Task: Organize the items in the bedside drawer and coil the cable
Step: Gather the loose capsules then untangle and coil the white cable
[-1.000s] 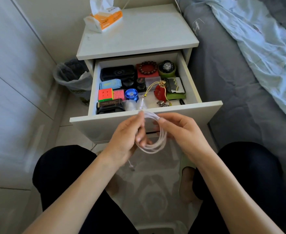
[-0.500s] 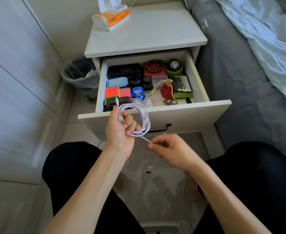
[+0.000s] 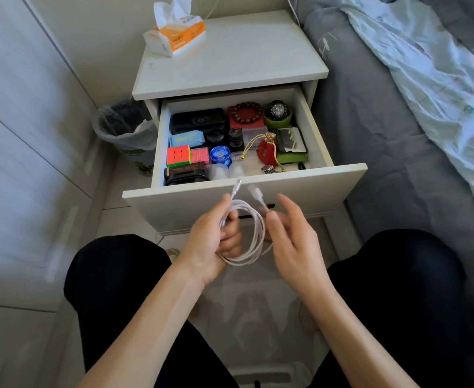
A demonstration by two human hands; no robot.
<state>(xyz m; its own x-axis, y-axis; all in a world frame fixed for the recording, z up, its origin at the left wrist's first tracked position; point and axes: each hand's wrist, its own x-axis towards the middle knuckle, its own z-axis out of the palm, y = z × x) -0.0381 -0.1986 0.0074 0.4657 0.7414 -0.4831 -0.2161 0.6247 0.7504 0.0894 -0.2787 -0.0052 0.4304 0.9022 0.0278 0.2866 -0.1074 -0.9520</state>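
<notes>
Left hand [image 3: 213, 236] clamps the thin white charging cable [image 3: 254, 233] — coiled in loops — before the open white bedside drawer [image 3: 247, 191]. Right hand [image 3: 291, 236] pinches one plug end, blurred, apparently to tuck it in.

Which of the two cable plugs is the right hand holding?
The wider plug, nearer the right hand. The slim plug sticks up from the left hand, which grips the coil.

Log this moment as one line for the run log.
step: coiling | left hand: grips coiled white cable | right hand: pinches cable's free end | drawer: open, items inside
</notes>
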